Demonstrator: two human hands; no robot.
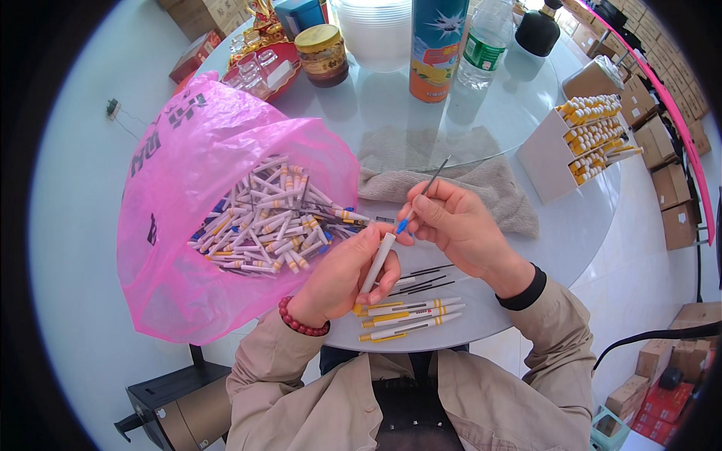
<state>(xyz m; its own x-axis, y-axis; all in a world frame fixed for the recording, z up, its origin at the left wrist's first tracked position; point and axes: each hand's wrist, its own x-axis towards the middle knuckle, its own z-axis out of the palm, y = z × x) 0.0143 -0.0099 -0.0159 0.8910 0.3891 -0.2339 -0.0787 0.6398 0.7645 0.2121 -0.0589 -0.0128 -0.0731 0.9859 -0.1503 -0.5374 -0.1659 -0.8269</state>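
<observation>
My left hand (338, 276) closes around a white pen barrel (377, 263), its upper end tilted toward my other hand. Pinched in my right hand (466, 229) is a thin dark refill (434, 179), slanting up and away. A small blue piece (403, 225) shows at its lower end, close above the barrel's top and apart from it. Three white and yellow pens (412, 325) lie side by side near the table's front edge. Several loose dark refills (429, 286) rest just beyond them. Left of my hands, a pink plastic bag (169, 259) gapes around a heap of white pen parts (263, 218).
A grey-brown cloth (515, 207) lies crumpled beyond my right hand. On the right stands a white box (543, 154) full of yellow and white pens. A lidded jar (323, 64), a tall can (432, 56), a clear bottle (483, 49) and stacked plastic bowls (372, 34) stand at the back.
</observation>
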